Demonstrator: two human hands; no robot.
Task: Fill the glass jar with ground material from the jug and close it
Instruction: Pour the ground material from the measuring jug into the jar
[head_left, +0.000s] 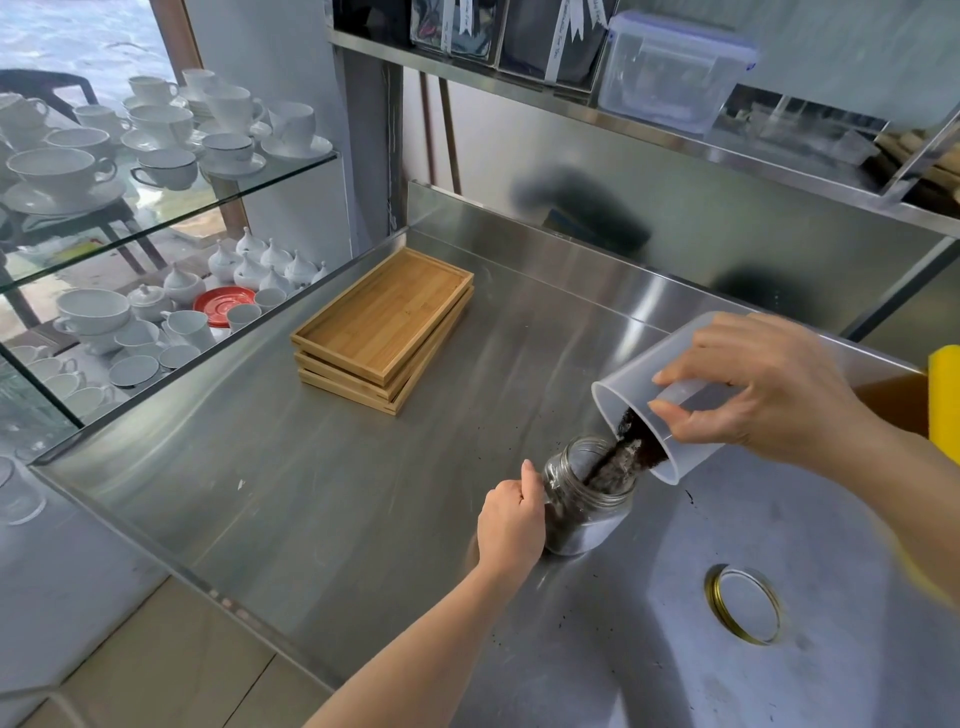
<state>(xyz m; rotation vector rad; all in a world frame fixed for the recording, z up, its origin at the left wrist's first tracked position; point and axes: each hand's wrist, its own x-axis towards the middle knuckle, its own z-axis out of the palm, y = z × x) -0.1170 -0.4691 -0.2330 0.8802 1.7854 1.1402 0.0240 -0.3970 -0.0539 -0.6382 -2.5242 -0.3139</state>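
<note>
A small glass jar (584, 512) stands upright on the steel counter (322, 499), partly filled with dark ground material. My left hand (511, 522) grips the jar's left side. My right hand (769, 387) holds a translucent plastic jug (636, 395) tilted down to the left, with its rim just above the jar's mouth. Dark ground material (626, 449) streams from the jug into the jar. The jar's gold-rimmed metal lid (745, 605) lies flat on the counter to the right of the jar, nearer to me.
A stack of wooden trays (384, 327) sits further back on the counter. Glass shelves (171, 218) at left hold white cups and saucers. A steel shelf above carries a clear plastic box (675, 73). A few dark grains lie scattered near the jar. A yellow object (945, 400) is at the right edge.
</note>
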